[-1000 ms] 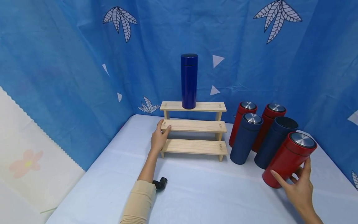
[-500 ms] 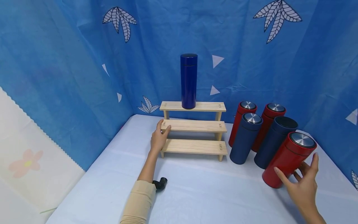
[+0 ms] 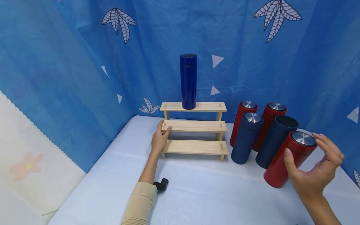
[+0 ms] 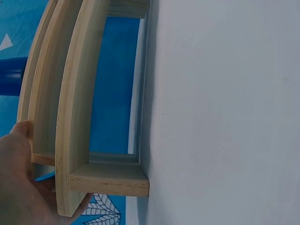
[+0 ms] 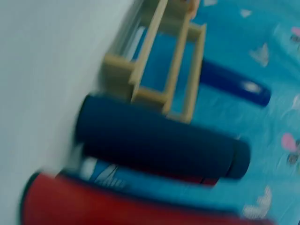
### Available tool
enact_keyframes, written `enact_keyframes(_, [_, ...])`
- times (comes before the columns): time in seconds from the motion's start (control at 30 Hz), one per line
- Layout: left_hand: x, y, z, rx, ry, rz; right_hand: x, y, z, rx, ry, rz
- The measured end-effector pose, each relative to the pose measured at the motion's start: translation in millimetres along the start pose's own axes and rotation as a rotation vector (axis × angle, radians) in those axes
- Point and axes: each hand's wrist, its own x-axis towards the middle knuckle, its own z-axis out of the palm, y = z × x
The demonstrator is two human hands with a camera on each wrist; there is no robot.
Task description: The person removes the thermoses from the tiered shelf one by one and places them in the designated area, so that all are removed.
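A three-tier wooden display stand [image 3: 197, 147] stands on the table, and my left hand [image 3: 159, 139] grips the left end of its middle tier. In the left wrist view, the thumb of the left hand [image 4: 21, 164] lies at the tier's edge, the other fingers partly hidden behind the wood. On the top tier a glossy blue thermos [image 3: 188, 82] stands upright. My right hand [image 3: 315, 172] is beside the front red thermos [image 3: 284, 165], thumb and fingers spread around its upper part, fingertips right at the silver-topped lid. The right wrist view is blurred and shows no right hand.
Behind the front red thermos stand two dark blue thermoses, one silver-lidded [image 3: 246, 140] and one black-lidded [image 3: 277, 140], and two more red ones [image 3: 242, 122]. Blue patterned cloth [image 3: 157, 47] hangs behind the white-covered table [image 3: 211, 193]. A black device [image 3: 161, 185] sits at my left wrist.
My right hand has loosened from the side of the front red thermos and risen along it to the lid. The thermos has stayed in place. My left hand keeps its grip.
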Motion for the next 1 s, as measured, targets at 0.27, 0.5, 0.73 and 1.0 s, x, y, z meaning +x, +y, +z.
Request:
enact_keyframes(0.27, [2.1,0.3,-2.8,-0.006,-0.002,0.006,-22.7,-25.0,68.6,0.174,-0.160,-0.135])
enact_keyframes(0.5, [0.1,-0.9,-3.1,-0.004,-0.006,-0.012,-68.8,-34.3,130.7,0.286,-0.487,0.045])
enact_keyframes(0.73, [0.2,-1.4,-1.7,-0.013,-0.007,-0.016,-80.7,-42.3,187.2,0.329,-0.654,0.154])
enact_keyframes(1.0, [-2.7,-0.2,-0.7,-0.017,-0.009,-0.015,-50.3,-39.2,233.7,0.346,-0.607,0.112])
